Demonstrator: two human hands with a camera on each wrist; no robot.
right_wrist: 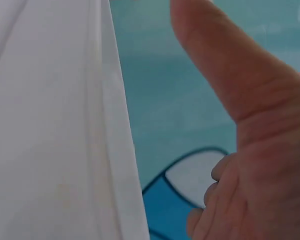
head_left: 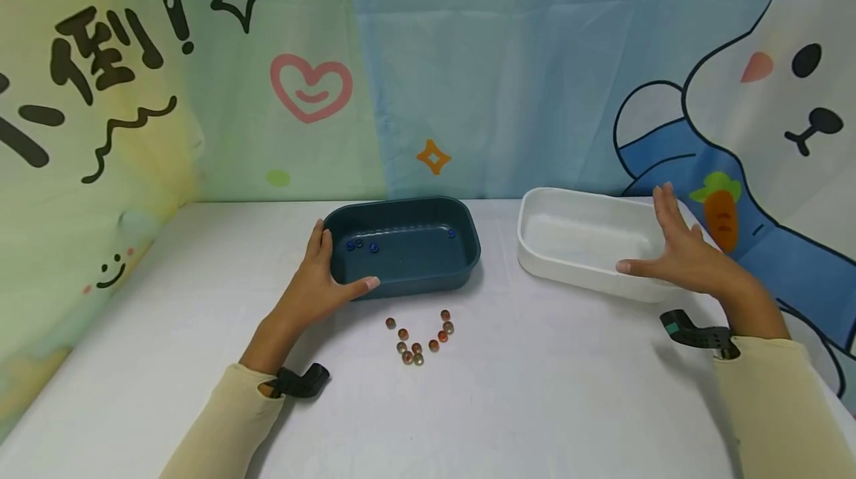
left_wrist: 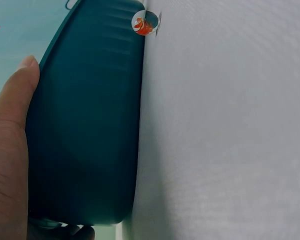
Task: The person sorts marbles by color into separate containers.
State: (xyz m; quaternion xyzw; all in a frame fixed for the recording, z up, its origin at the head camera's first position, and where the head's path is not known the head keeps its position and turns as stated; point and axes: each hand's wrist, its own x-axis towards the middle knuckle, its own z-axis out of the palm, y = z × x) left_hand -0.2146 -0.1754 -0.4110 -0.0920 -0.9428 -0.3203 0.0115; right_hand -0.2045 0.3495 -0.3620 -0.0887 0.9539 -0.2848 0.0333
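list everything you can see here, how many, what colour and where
dark tray: 1, dark teal, far side of the table, left of the white tray
white tray: 1, white, far side of the table, on the right
blue marbles: 4 visible, blue, in the dark tray, three towards its left end, one towards its right
loose marbles: 10, orange-brown, on the table in front of the dark tray
table: 1, white top, under both trays
backdrop: 1, green, yellow and blue with printed drawings, behind the table
wrist devices: 2, black, one per wrist
sleeves: 2, cream, on the forearms
left hand: 1, at the dark tray's left end
right hand: 1, at the white tray's right end
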